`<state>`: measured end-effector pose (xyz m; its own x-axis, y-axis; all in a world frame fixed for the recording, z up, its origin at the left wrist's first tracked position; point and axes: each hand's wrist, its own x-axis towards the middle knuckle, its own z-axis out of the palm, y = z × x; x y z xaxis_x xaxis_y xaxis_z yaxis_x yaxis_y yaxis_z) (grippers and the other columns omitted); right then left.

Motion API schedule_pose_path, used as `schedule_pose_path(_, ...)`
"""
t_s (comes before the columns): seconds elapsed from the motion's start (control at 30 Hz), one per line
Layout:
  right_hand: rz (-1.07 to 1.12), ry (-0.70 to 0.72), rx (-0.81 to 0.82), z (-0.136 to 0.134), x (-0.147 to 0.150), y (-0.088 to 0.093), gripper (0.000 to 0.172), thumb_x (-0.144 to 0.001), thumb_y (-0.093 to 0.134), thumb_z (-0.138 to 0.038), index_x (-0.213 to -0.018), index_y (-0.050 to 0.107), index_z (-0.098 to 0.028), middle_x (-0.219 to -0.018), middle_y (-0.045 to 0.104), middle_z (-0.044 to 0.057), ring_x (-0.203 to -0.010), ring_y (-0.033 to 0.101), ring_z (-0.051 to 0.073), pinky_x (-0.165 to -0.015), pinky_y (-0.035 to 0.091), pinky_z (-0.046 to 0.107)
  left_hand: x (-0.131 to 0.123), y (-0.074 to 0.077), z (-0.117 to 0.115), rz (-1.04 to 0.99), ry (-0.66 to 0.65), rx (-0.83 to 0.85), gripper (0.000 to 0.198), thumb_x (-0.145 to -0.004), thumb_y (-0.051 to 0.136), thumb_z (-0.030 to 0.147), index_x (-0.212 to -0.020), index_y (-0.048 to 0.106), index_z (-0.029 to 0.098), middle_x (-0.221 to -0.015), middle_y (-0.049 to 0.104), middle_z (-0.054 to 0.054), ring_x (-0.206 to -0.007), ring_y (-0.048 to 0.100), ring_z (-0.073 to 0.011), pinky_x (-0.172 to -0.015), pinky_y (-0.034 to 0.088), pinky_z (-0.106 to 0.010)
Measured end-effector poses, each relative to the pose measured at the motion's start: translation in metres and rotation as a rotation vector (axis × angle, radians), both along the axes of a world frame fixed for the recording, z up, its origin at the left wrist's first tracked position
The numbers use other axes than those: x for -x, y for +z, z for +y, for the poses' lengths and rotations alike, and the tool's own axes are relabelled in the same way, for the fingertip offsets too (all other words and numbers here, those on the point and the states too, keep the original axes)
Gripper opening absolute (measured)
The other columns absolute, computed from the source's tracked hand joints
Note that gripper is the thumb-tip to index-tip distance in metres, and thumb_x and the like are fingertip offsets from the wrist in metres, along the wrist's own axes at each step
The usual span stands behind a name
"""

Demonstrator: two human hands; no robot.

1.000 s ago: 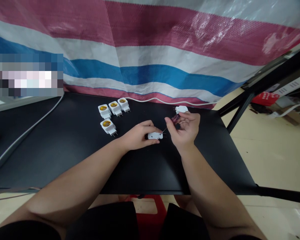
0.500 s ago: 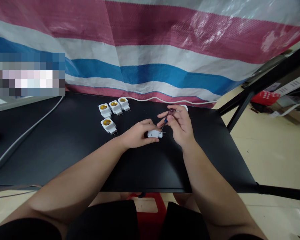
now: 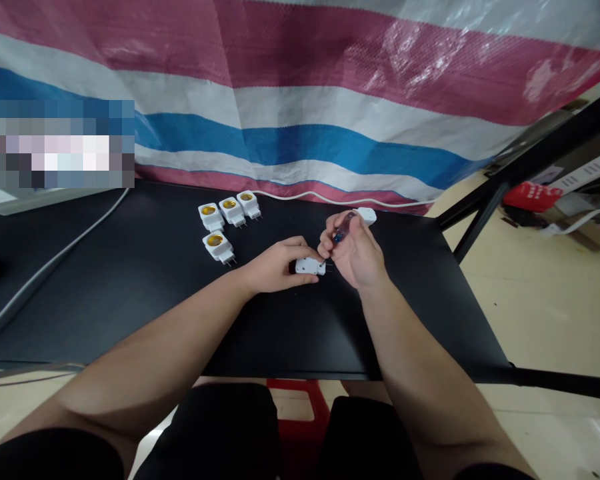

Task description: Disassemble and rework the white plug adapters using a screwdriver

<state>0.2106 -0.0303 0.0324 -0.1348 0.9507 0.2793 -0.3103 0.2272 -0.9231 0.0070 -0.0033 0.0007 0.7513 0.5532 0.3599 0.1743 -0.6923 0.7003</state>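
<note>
My left hand (image 3: 283,265) is closed around a white plug-in lamp socket (image 3: 307,266), which lies on the black table with its screw-hole side up and its prongs toward the right. In my right hand (image 3: 356,250) is a screwdriver (image 3: 345,227) with a dark, see-through handle, tilted over the socket. Its tip meets the housing near the hole at the prong end; the fingers partly hide the shaft. Behind my right hand lies another white piece (image 3: 367,215), partly covered by the hand.
Several white lamp sockets with brass-coloured cups, one of them here (image 3: 219,247), sit at the back left of the black table (image 3: 145,280). A white cable (image 3: 320,196) runs along the back edge below a striped plastic sheet (image 3: 300,143). A black metal frame (image 3: 525,160) stands at the right.
My right hand has shifted its grip on the screwdriver, with the palm now wrapped more around the handle. The left hand and the lamp socket stay in place.
</note>
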Motion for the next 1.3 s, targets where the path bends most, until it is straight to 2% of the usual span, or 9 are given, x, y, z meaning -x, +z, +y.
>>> schedule_pose_path(0.2,0.112,0.234,0.103,-0.004,-0.005,0.004,0.044,-0.095,0.066,-0.069,-0.092,0.061,-0.025,-0.065,0.043,-0.004,-0.057,0.037,0.014,-0.058,0.039,0.030,-0.001,-0.002,0.002,-0.019,-0.001,-0.011,0.036,-0.095,0.080,0.044,-0.121,0.077,0.019,-0.097,0.059,-0.005,-0.086,0.059,-0.0176,-0.077,0.050,-0.030)
schedule_pose_path(0.33,0.196,0.222,0.081,-0.005,-0.002,0.006,0.047,-0.091,0.072,-0.073,-0.093,0.054,-0.029,-0.063,0.040,-0.007,-0.056,0.033,0.013,-0.058,0.035,0.028,-0.001,-0.004,0.003,-0.017,0.018,0.027,0.039,-0.094,0.081,0.045,-0.123,0.077,0.019,-0.099,0.059,-0.005,-0.083,0.059,-0.0167,-0.071,0.050,-0.027)
schedule_pose_path(0.5,0.186,0.163,0.091,-0.003,-0.007,0.010,0.049,-0.090,0.075,-0.069,-0.083,0.053,-0.026,-0.074,0.049,-0.003,-0.064,0.046,0.014,-0.062,0.044,0.031,-0.002,-0.005,0.003,-0.025,0.016,0.030,0.041,-0.094,0.082,0.043,-0.126,0.076,0.019,-0.103,0.061,-0.007,-0.089,0.063,-0.0184,-0.076,0.053,-0.030)
schedule_pose_path(0.6,0.183,0.184,0.099,-0.001,-0.010,0.011,0.054,-0.094,0.068,-0.073,-0.076,0.051,-0.025,-0.059,0.035,-0.006,-0.055,0.033,0.012,-0.060,0.042,0.031,-0.002,-0.005,0.003,-0.017,0.015,0.015,0.039,-0.095,0.081,0.041,-0.127,0.076,0.020,-0.103,0.062,-0.007,-0.089,0.062,-0.0183,-0.080,0.053,-0.032)
schedule_pose_path(0.7,0.208,0.170,0.113,-0.001,-0.008,0.009,0.054,-0.091,0.067,-0.079,-0.083,0.052,-0.028,-0.056,0.026,-0.009,-0.052,0.025,0.013,-0.058,0.038,0.030,-0.002,-0.005,0.002,-0.008,0.019,0.020,0.039,-0.095,0.080,0.041,-0.127,0.076,0.020,-0.102,0.061,-0.007,-0.087,0.062,-0.0181,-0.077,0.052,-0.030)
schedule_pose_path(0.93,0.249,0.058,0.127,0.000,-0.013,0.011,0.049,-0.088,0.079,-0.066,-0.082,0.051,-0.026,-0.077,0.049,-0.004,-0.067,0.048,0.014,-0.066,0.048,0.031,-0.003,-0.002,0.001,-0.004,0.015,0.012,0.038,-0.095,0.081,0.039,-0.127,0.076,0.019,-0.103,0.062,-0.007,-0.090,0.062,-0.0190,-0.081,0.052,-0.032)
schedule_pose_path(1.0,0.238,0.028,0.137,0.001,-0.015,0.013,0.049,-0.093,0.074,-0.064,-0.078,0.051,-0.024,-0.076,0.048,-0.003,-0.066,0.047,0.013,-0.065,0.048,0.031,-0.004,-0.001,0.000,0.001,0.017,-0.004,0.038,-0.095,0.081,0.038,-0.127,0.076,0.020,-0.102,0.062,-0.007,-0.091,0.062,-0.0196,-0.083,0.052,-0.033)
schedule_pose_path(1.17,0.246,0.060,0.112,-0.002,-0.011,0.014,0.049,-0.097,0.068,-0.069,-0.080,0.051,-0.026,-0.059,0.028,-0.008,-0.051,0.028,0.012,-0.055,0.040,0.028,-0.003,-0.001,-0.001,0.010,0.016,-0.003,0.038,-0.096,0.080,0.038,-0.129,0.075,0.020,-0.101,0.060,-0.006,-0.089,0.062,-0.0186,-0.081,0.052,-0.032)
schedule_pose_path(1.3,0.231,0.058,0.032,-0.009,-0.002,0.015,0.045,-0.089,0.081,-0.061,-0.086,0.053,-0.027,-0.071,0.045,-0.006,-0.059,0.042,0.011,-0.060,0.044,0.029,0.000,-0.002,-0.001,0.011,0.015,0.021,0.039,-0.095,0.080,0.038,-0.130,0.075,0.021,-0.103,0.060,-0.006,-0.088,0.062,-0.0179,-0.076,0.053,-0.030)
